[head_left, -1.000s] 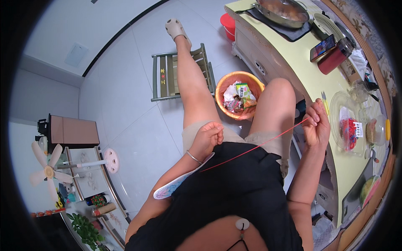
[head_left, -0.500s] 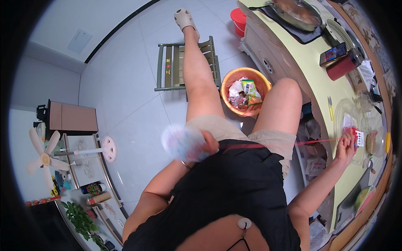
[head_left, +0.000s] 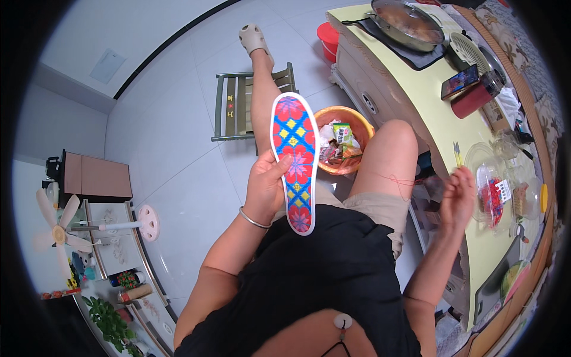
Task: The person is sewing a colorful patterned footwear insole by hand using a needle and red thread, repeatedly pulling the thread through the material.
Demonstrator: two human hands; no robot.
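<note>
My left hand (head_left: pixel 267 181) grips an embroidered insole (head_left: pixel 299 143) by its left edge, the thumb lying on its face. The insole stands nearly upright over my lap, patterned with red and pink flowers, blue bands and yellow diamonds inside a white border. A thin red thread (head_left: pixel 395 178) hangs slack in a loop over my right thigh and trails toward my right hand. By the counter's edge, my right hand (head_left: pixel 458 193) is slightly blurred, its fingers pinched together on the thread. Any needle there is too small to make out.
On the yellow counter, a clear plastic tray (head_left: pixel 491 196) holds red thread, near a fork (head_left: pixel 457 154), a phone (head_left: pixel 459 82), a dark red flask (head_left: pixel 476 98) and a lidded pan (head_left: pixel 407 24). An orange bin (head_left: pixel 370 126) with wrappers stands between my legs, a folding stool (head_left: pixel 226 110) beyond.
The insole, blurred and low at left before, is now raised upright in the middle, its pattern facing me. My right hand has moved back from the tray; the thread has gone from taut to slack.
</note>
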